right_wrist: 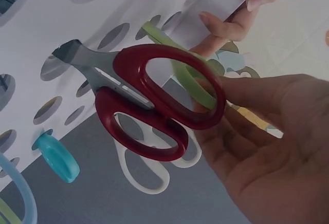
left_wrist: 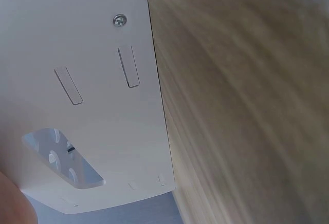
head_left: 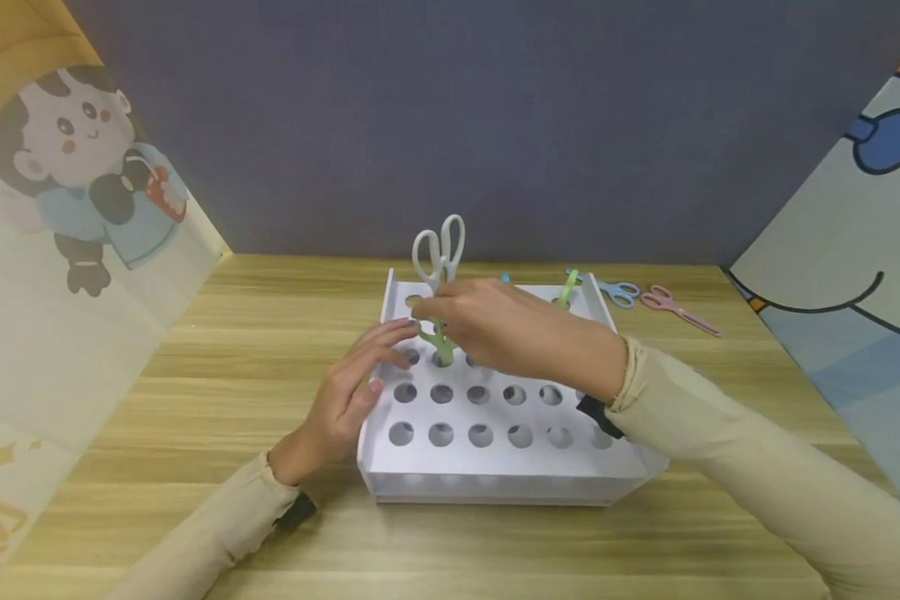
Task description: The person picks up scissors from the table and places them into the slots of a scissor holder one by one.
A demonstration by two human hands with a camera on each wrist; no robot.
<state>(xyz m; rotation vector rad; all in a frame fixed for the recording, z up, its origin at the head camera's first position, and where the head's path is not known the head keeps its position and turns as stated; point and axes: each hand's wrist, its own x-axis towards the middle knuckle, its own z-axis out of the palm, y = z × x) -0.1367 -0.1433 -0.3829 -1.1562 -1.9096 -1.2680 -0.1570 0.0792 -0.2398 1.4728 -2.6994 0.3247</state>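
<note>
My right hand (head_left: 487, 325) pinches the handles of green scissors (head_left: 438, 340) above the left part of a white holed rack (head_left: 495, 458). Their lower end meets a hole in the third row; how deep it goes cannot be seen. My left hand (head_left: 341, 396) rests on the rack's left edge with its fingers over the top. White scissors (head_left: 438, 250) stand handles up at the back left. Red-handled scissors (right_wrist: 154, 98), tips in a hole, show close up in the right wrist view; in the head view the right hand or forearm hides them.
Another green handle (head_left: 568, 289) sticks up at the rack's back right, and a teal handle (right_wrist: 59, 160) at its back edge. Blue scissors (head_left: 621, 293) and pink scissors (head_left: 678, 311) lie on the wooden table (head_left: 270, 333). A dark panel (head_left: 457, 125) rises behind.
</note>
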